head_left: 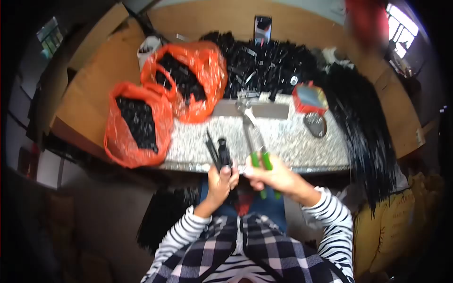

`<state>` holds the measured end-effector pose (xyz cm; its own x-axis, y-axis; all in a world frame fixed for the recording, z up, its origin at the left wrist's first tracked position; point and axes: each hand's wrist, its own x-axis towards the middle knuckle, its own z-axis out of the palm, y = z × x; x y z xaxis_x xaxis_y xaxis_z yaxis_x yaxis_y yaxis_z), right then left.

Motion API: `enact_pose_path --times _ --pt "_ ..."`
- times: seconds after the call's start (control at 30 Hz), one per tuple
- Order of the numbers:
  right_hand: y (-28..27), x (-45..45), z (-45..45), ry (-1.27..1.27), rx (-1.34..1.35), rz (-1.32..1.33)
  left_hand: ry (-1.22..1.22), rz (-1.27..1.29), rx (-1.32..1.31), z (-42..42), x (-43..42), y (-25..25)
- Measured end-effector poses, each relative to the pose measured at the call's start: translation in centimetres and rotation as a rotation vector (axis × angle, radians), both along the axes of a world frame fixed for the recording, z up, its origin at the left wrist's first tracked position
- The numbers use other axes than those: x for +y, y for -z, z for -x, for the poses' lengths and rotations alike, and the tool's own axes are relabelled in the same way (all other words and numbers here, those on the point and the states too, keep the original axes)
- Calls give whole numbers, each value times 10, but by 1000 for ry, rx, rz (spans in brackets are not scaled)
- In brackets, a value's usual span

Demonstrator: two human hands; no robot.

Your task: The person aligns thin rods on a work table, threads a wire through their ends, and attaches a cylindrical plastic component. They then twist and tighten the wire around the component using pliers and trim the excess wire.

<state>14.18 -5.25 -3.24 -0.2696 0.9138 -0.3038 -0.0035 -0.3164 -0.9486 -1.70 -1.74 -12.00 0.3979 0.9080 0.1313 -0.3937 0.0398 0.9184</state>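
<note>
My left hand [218, 187] is closed around a black part with a round tip [223, 152] and thin black strips [212, 147], all pointing up and away from me. Their exact kind is unclear. In my right hand [281, 177] is a pair of long pliers [254, 134] with green handles; its metal head reaches over the stone worktop [207, 146]. The fingertips of both hands come close together just in front of the worktop's near edge. Whatever lies between them is too small to make out.
Two orange plastic bags [218, 70] [163, 123] of small black pieces stand at left. A heap of black pieces [264, 66] covers the back, near a propped phone [263, 29]. A red box [309, 98] and a dark oval object [315, 125] lie right, beside long black strips [363, 127].
</note>
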Motion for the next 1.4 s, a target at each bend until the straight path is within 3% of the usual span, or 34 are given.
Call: enact_pose_path --times 0.1,0.2,0.23,0.4,0.53,0.63,0.8,0.9,0.93,1.4 --pt "23 6 15 152 -1 -357 4 11 -45 2 -1 -5" --pt "29 10 26 223 31 -437 -13 24 -66 -1 -3 -7" --pt "26 11 27 242 -88 -546 -63 15 -74 -2 -3 -8" --pt "23 9 31 264 -169 -544 64 -7 -56 7 -1 -10" --pt "9 0 34 287 -70 -474 246 -109 -8 21 10 -21" --pt "14 -1 34 290 -55 -450 247 -56 -58 19 4 -23" --pt "12 1 23 211 28 -428 -6 -35 -71 0 -5 -15" --pt "22 4 12 235 3 -366 29 -64 -94 1 2 -8" --pt "11 3 10 202 68 -229 26 9 -94 -1 2 -9" --pt "7 7 18 137 277 -83 122 20 -184 4 3 -9"
